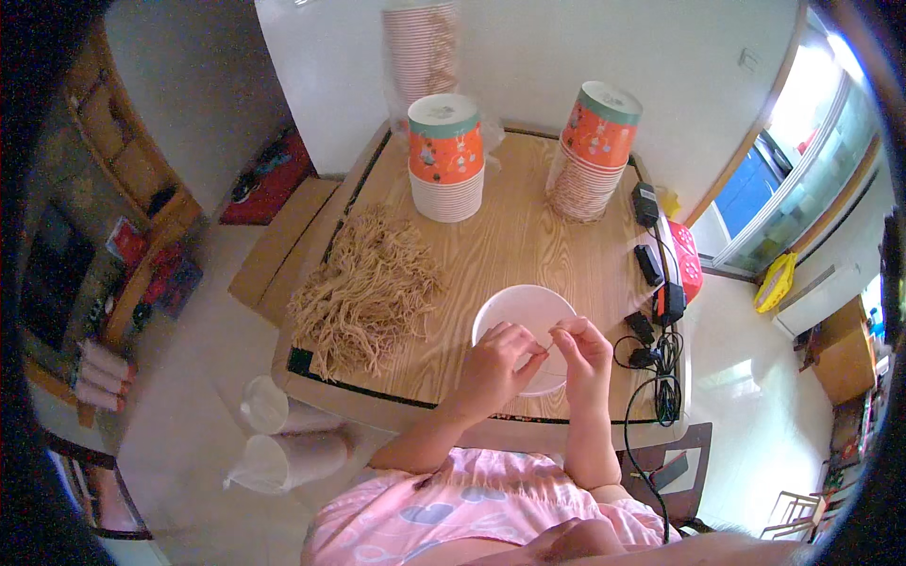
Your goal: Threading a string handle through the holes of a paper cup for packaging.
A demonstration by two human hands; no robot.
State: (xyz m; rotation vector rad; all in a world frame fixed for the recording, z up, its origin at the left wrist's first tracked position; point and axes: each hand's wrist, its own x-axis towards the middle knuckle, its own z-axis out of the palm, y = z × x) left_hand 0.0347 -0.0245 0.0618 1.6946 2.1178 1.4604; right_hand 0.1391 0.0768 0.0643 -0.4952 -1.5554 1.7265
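While a thin tan strand [549,350] is pinched above a round white tub [524,299], its long axis cannot be told.
By the curled left hand [507,360] and right hand [583,351], thumbs drawn to fingertips, it is held over the tub's smooth, upward-facing mouth; a heap of crinkled tan fibrous strands [365,288] is spread to the left on the wood-grained tabletop [514,231].

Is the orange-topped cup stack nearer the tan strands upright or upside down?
Upside down: the cup stack shows a closed white base on top, with nested rims below.
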